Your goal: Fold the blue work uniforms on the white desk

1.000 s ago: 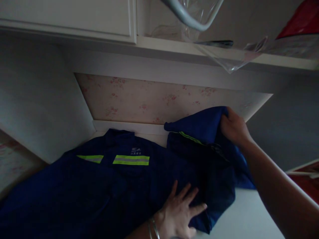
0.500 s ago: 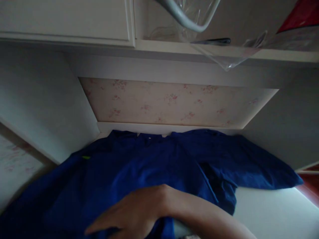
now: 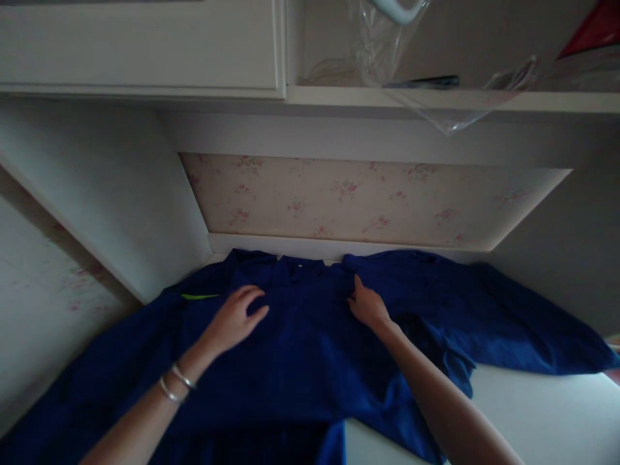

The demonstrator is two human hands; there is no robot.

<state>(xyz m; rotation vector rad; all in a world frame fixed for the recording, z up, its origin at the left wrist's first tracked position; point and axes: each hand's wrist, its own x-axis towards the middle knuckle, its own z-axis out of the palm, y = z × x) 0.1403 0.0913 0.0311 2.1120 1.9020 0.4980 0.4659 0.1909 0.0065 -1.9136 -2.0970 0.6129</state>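
Observation:
A dark blue work jacket [image 3: 310, 349] lies spread on a white surface [image 3: 533, 420], its collar toward the back wall and one sleeve [image 3: 523, 329] stretched out to the right. A sliver of yellow reflective stripe [image 3: 199, 296] shows near its left shoulder. My left hand [image 3: 235, 318], with two silver bangles on the wrist, rests flat on the cloth near the collar, fingers apart. My right hand [image 3: 368, 305] presses on the fabric at the right shoulder, fingers bunched on the cloth.
The surface sits in a recess with floral wallpaper [image 3: 358, 200] behind and white side panels. A shelf [image 3: 436, 100] above carries clear plastic wrap and a dark flat object. A cabinet door [image 3: 140, 45] is at the upper left.
The folded right side was opened out and the sleeve now lies flat to the right. The reflective stripes are mostly covered. Both hands have moved up to the jacket's shoulders.

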